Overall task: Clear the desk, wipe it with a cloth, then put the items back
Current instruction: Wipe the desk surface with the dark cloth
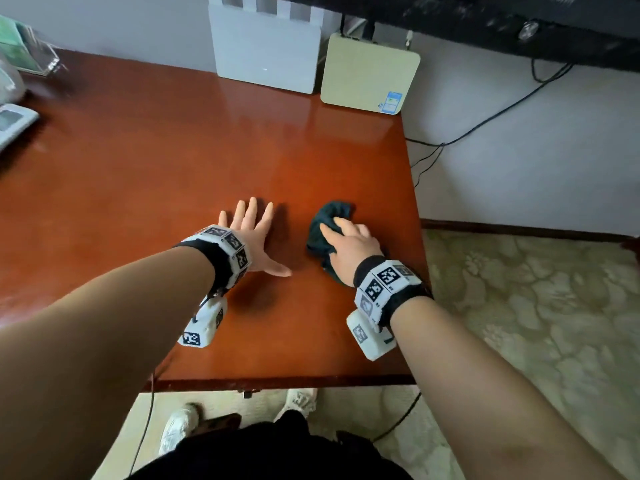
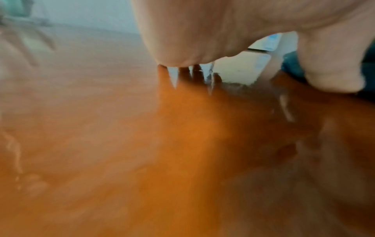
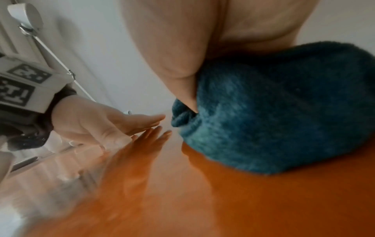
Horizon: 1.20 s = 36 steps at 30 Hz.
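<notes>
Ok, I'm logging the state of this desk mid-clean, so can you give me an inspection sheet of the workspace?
Surface: desk glossy red-brown wood, middle bare, reflections showing.
Job's things: dark teal cloth bunched near the right edge.
Clutter: white box and cream box at the back by the wall; white device and clear holder at the far left.
Hands: left hand flat on the desk, fingers spread; right hand grips the cloth.
Cables: black cables run down the wall right of the desk; another hangs below the front edge.
Surroundings: patterned floor, pale wall, dark shelf upper right.
</notes>
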Each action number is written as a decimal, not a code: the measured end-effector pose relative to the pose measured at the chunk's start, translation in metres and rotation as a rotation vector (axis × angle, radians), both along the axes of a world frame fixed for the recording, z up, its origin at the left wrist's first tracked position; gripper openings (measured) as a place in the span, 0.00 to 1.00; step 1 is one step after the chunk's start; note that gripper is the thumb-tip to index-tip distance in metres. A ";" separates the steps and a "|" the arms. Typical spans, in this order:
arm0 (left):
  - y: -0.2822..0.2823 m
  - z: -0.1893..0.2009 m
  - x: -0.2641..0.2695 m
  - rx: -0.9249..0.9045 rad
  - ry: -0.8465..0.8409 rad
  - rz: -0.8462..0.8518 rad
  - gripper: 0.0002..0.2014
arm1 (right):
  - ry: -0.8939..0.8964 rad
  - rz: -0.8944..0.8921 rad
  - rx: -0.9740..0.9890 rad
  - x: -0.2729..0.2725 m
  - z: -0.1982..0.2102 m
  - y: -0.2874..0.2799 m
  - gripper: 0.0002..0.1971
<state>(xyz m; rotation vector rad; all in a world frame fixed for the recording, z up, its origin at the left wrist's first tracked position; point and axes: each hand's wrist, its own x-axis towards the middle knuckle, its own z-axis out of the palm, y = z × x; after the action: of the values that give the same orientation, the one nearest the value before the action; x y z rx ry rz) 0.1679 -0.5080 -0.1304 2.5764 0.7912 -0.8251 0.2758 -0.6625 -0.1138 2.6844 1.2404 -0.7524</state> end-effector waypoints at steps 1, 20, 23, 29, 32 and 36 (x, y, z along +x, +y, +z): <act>-0.001 0.000 -0.010 0.017 0.029 -0.069 0.65 | -0.002 -0.013 -0.003 -0.017 0.000 0.000 0.28; -0.042 -0.008 -0.040 0.098 0.119 -0.388 0.65 | -0.120 -0.772 -0.045 -0.042 -0.020 -0.176 0.27; -0.043 -0.007 -0.038 0.098 0.141 -0.389 0.65 | -0.172 -0.792 0.019 -0.043 -0.012 -0.168 0.27; -0.031 -0.004 -0.052 0.081 0.038 -0.441 0.59 | -0.147 -0.339 0.117 -0.122 -0.003 -0.098 0.29; -0.019 -0.005 -0.076 0.103 0.025 -0.493 0.56 | -0.092 -0.169 0.074 -0.162 -0.020 -0.075 0.29; -0.008 -0.007 -0.102 0.107 0.022 -0.506 0.53 | -0.096 -0.305 0.068 -0.168 -0.026 -0.091 0.30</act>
<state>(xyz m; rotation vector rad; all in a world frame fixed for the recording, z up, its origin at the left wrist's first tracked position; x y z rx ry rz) 0.0664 -0.5162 -0.1371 2.9143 0.1822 -0.9685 0.1074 -0.7531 -0.1398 2.9656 0.8607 -0.6119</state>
